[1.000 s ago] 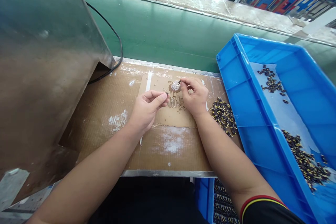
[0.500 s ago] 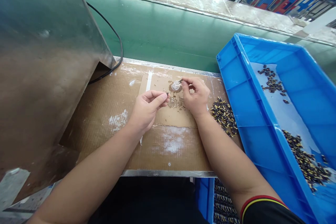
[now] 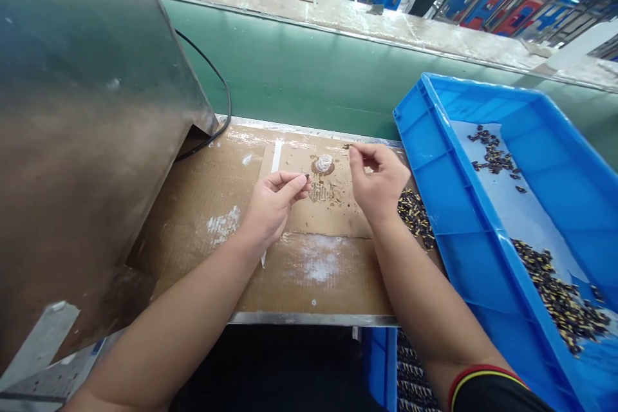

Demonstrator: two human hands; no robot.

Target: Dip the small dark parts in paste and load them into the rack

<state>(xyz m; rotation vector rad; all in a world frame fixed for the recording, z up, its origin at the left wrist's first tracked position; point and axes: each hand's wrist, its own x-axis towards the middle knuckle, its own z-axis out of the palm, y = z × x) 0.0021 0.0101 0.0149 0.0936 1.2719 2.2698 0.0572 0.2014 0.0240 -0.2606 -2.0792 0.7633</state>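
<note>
My left hand (image 3: 273,206) pinches a tiny dark part (image 3: 306,176) between thumb and forefinger, above a corrugated cardboard sheet (image 3: 328,219). My right hand (image 3: 379,183) holds a similar tiny dark part (image 3: 347,147) at its fingertips, up and to the right of a whitish dab of paste (image 3: 324,163) on a brown stained ring. Neither hand touches the dab. Just below it lies a ridged brown smear (image 3: 318,192). A heap of small black-and-yellow parts (image 3: 414,219) sits beyond my right wrist.
A blue plastic tray (image 3: 437,206) to the right holds similar parts on white paper. A steel housing (image 3: 82,141) and black cable (image 3: 215,84) stand at left. A green panel (image 3: 290,71) rises behind the bench. Another blue bin (image 3: 379,367) sits below the front edge.
My right hand has moved right, away from the paste dab, with the part still in its fingers. My left hand has stayed nearly still. The view has shifted slightly.
</note>
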